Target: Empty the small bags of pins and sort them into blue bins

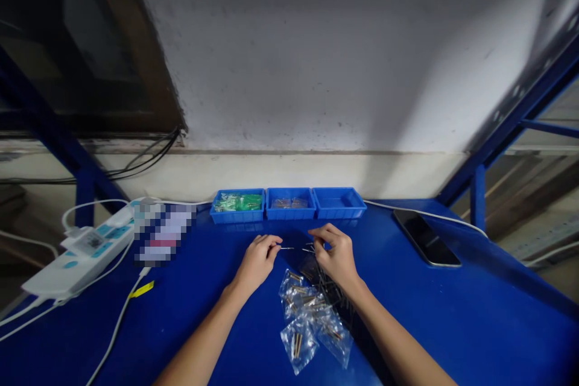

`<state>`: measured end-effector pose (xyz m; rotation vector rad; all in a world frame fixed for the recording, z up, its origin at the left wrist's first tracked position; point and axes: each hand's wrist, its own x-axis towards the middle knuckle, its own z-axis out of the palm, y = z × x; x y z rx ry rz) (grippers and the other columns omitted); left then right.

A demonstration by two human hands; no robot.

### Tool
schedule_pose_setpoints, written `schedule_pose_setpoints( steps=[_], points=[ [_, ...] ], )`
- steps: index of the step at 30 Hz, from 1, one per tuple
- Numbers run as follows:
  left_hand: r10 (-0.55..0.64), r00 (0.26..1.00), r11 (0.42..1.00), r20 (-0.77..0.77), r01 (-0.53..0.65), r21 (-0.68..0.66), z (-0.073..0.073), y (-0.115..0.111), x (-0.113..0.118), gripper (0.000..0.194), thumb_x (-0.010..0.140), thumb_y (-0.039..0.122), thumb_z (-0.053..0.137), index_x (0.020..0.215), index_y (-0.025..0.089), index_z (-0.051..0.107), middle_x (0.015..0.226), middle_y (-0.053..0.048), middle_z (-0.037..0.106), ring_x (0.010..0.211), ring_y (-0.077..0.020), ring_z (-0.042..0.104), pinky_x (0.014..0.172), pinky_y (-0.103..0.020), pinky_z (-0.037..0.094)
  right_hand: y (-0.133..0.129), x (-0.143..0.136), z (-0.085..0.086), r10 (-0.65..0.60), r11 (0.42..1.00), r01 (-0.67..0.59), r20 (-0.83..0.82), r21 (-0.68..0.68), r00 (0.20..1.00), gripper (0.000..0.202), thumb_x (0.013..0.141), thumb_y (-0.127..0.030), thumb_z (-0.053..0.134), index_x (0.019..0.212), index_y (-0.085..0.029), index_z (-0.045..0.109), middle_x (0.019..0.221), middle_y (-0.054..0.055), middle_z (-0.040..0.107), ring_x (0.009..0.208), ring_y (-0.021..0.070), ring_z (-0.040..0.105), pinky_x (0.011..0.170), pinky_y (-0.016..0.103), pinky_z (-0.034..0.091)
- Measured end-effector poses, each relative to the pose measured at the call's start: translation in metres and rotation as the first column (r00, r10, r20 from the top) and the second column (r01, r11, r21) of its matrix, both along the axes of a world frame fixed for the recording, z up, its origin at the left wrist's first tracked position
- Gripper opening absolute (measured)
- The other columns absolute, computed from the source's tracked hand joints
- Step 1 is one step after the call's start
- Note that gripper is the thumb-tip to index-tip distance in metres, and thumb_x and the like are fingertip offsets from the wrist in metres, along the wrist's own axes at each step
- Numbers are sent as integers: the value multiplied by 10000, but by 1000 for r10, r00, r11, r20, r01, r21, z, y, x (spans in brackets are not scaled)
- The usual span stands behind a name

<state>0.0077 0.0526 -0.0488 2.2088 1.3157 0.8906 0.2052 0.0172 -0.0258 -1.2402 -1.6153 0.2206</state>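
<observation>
One white power strip (85, 260) far left, then a pixelated flat object (165, 235), both on blue table (181, 295). Left blue bin (237, 217) has green-tinted packets (244, 201). Left hand (259, 258) pinched on thin metallic rod (286, 248), in front of middle blue bin (291, 215). Clear bags (298, 342) with brass-coloured pins (297, 347) lie nearer camera. Right hand (337, 255) curled at second thin piece (308, 250); can't tell if clamped. Right blue bin (341, 214) behind. Black smartphone (425, 237) far right.
</observation>
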Motion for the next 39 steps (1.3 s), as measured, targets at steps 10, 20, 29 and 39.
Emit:
schedule_pose_setpoints(
  steps=[10,20,29,39],
  points=[
    [42,980,999,196,-35,-40,1,-4,1,228,862,266,454,1009,211,621,890,-43,672,803,-164,620,735,-275,473,-10,-8,11,23,1000,-23,61,5,998,222,756,-134,456,840,-175,656,632,4,541,564,140,524,559,259,413],
    [59,945,985,323,-2,-172,1,-5,6,220,837,306,480,951,188,627,795,-28,663,712,-153,603,676,-256,449,-15,-12,12,47,992,-46,-5,117,999,230,708,-116,387,507,-198,463,479,-21,426,439,112,417,462,249,295],
    [82,868,956,490,70,-284,10,-10,11,210,813,299,479,912,164,606,720,-12,606,691,-146,571,685,-257,432,-16,-19,9,178,983,-159,264,-92,948,283,777,-154,491,1038,-207,590,769,27,605,726,182,568,693,301,444],
    [96,854,948,511,79,-309,10,-8,10,142,793,239,467,853,168,574,660,24,522,614,-115,482,610,-223,372,-42,-16,31,150,985,-165,254,39,955,172,880,-245,518,1027,-224,604,868,62,637,750,183,592,696,347,491]
  ],
)
